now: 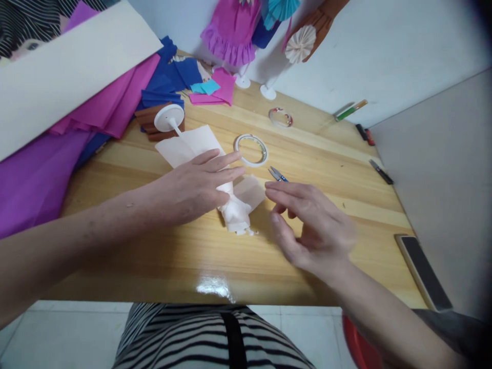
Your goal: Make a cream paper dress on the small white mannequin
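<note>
A small white dress-form mannequin [235,211] lies on the wooden table, its round stand base [167,119] pointing to the upper left. Pale crepe paper [203,139] is wrapped about its lower part, and another pale piece [251,190] sticks out at its right side. My left hand [200,187] rests across the mannequin's middle with its fingers stretched out, hiding part of it. To the right, apart from the mannequin, my right hand [313,220] hovers with thumb and fingers separated and nothing visible in it. Just beyond its fingertips are blue-handled thread snips [277,174].
A roll of double-sided tape [251,150] and another tape roll [281,117] lie beyond. Coloured crepe paper [111,107] and a cream board [77,66] fill the left. Paper-dressed forms [234,31] stand at the wall; a phone [423,271] lies at the right edge.
</note>
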### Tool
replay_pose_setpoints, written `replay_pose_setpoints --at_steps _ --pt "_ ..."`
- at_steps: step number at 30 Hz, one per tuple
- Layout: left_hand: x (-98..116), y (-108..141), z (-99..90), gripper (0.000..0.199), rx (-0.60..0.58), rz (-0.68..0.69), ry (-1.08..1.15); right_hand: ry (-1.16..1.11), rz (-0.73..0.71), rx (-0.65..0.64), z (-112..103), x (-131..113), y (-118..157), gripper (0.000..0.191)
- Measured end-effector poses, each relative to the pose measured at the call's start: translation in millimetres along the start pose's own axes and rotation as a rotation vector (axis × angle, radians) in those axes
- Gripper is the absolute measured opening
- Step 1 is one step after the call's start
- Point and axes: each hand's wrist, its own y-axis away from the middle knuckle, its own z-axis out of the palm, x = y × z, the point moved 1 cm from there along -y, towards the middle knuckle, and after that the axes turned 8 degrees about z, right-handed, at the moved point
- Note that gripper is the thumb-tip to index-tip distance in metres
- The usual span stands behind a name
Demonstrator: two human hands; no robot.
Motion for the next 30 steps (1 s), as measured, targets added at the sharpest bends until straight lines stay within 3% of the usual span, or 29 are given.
replay_pose_setpoints --at_steps 3,6,12,20,24,27,30 --pt "-0.4 0.4 -0.8 0.013 0.011 -0.012 0.032 -0.064 0.128 -0.115 3.7 3.9 -1.4 0.026" --pt "-0.3 1.4 -0.3 0.013 0.023 -0.015 0.042 -0.107 0.142 -0.222 8.8 7.5 -1.0 0.025" --pt "-0.7 1.9 0.0 0.018 0.039 -0.014 0.039 -0.146 0.045 -0.311 11.8 5.4 -1.7 0.037" --pt "-0.8 1.5 -1.4 0.017 0.008 -0.013 0.017 -0.018 -0.069 -0.408 11.1 8.8 3.7 0.031" --pt "-0.8 0.9 -2.7 0.018 -0.013 -0.014 0.016 -0.062 -0.065 -0.340 5.0 6.4 2.2 0.030" --pt "-0.8 0.6 -3.4 0.017 -0.013 -0.021 0.017 -0.125 0.014 -0.230 0.9 4.3 -0.8 0.026" --pt "-0.7 0.7 -2.9 0.017 -0.013 -0.025 0.009 -0.133 0.104 -0.235 2.4 4.7 0.2 0.021"
